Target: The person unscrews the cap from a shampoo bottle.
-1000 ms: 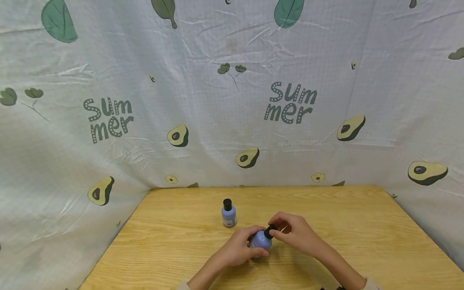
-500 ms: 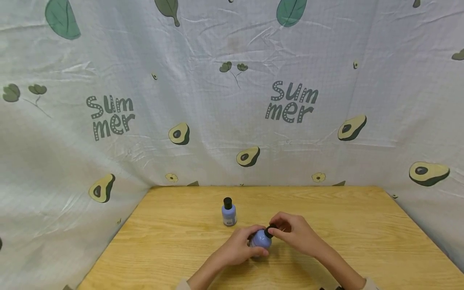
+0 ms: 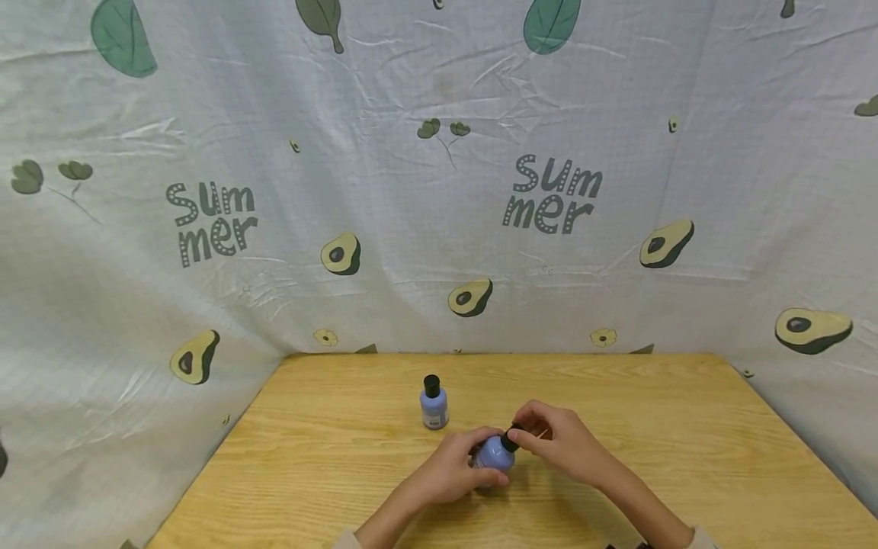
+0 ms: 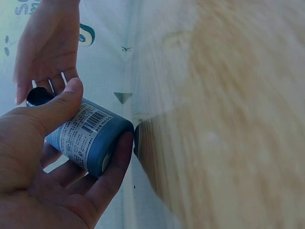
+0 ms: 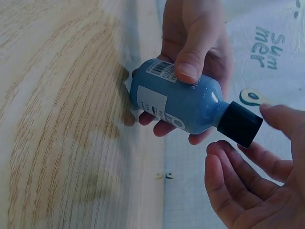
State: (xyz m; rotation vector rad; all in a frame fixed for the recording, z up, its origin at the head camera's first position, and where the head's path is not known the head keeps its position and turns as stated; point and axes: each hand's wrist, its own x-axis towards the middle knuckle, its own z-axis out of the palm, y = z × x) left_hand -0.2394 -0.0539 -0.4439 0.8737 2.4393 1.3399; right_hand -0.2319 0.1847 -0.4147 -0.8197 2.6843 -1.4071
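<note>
My left hand grips a small periwinkle-blue bottle by its body, thumb on the near side and fingers curled underneath. The bottle is tilted, its black cap pointing up and to the right. At that cap, my right hand has the thumb on one side and the index finger on the other, pinching it; the other fingers are bent loosely below. A white label with a barcode shows on the bottle in the left wrist view. The cap sits on the neck.
A matching blue bottle with a black cap stands upright on the wooden table, beyond the left hand. Behind and beside the table hangs a pale cloth printed with avocados and lettering.
The right fingers shift very slightly about the cap. The head view drifts a little; the left hand and both bottles stay in place.
</note>
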